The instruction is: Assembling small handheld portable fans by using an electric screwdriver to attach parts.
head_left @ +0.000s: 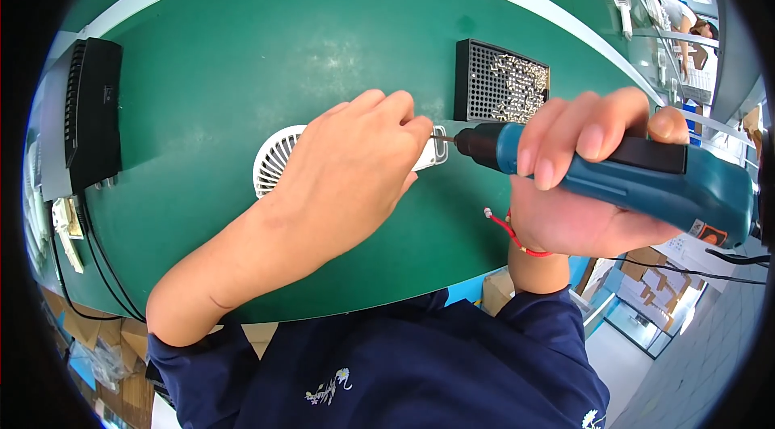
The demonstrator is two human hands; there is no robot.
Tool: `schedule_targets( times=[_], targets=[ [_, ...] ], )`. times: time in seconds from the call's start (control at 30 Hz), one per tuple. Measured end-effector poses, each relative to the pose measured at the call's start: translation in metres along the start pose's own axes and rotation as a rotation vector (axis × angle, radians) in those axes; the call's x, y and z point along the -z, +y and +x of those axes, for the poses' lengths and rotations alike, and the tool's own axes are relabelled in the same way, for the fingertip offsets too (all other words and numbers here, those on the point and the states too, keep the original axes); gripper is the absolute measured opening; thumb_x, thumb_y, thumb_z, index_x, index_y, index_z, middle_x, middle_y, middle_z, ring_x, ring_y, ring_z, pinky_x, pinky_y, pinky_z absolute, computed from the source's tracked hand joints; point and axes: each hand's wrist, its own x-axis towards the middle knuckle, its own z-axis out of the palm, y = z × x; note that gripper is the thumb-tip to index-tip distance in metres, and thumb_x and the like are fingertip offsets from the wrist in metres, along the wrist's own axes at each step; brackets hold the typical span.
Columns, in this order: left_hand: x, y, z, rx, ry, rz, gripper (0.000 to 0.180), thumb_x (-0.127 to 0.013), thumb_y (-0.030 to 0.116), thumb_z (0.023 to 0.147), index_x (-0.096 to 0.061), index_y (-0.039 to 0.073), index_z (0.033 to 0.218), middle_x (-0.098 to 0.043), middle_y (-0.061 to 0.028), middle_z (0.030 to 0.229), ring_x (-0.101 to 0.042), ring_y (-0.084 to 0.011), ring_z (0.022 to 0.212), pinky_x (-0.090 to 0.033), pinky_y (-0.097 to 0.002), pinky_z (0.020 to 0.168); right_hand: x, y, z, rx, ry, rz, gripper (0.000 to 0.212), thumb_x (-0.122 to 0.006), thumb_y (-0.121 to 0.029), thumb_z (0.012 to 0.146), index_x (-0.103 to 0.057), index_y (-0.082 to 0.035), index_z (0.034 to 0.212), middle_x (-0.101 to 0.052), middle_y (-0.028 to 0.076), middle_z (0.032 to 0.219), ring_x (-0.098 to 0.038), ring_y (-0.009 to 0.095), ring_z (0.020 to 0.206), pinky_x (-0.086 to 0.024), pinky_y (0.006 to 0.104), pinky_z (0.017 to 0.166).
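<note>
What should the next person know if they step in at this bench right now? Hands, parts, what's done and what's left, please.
Left hand: pressing the white handheld fan flat on the green mat, fingertips at its handle end.
Right hand: gripping the teal electric screwdriver, held sideways, bit at the fan's handle.
Black screw tray: just behind, still holding many screws.
Done: cannot tell how many screws are in.
Left: likely finish the screw under the bit.
</note>
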Motion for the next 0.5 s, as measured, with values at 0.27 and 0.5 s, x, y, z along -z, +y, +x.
schedule_targets(
  times=[0.27, 0.5],
  targets=[
    [0.002, 0.000, 0.000, 0.015, -0.018, -0.006, 0.021, -0.071, 0.002, 0.072, -0.060, -0.001, 0.089, -0.055, -0.0105, 0.087, -0.057, -0.0268, 0.085, -0.050, -0.0377, 0.074, -0.003, -0.002, 0.002, 0.032, 0.044, 0.003, 0.059, -0.031, -0.057, 0.097, -0.048, -0.010, 0.128, -0.056, 0.010, 0.096, -0.053, 0.016, 0.055, -0.046, 0.0308, 0.046],
    [0.001, -0.001, 0.000, 0.004, -0.001, -0.008, 0.021, -0.071, 0.003, 0.071, -0.060, 0.000, 0.089, -0.055, -0.0103, 0.087, -0.057, -0.0269, 0.085, -0.049, -0.0377, 0.074, -0.005, -0.004, -0.001, 0.044, 0.119, 0.032, 0.056, -0.031, -0.054, 0.098, -0.048, -0.009, 0.128, -0.055, 0.010, 0.097, -0.054, 0.017, 0.056, -0.045, 0.0313, 0.046]
  ],
)
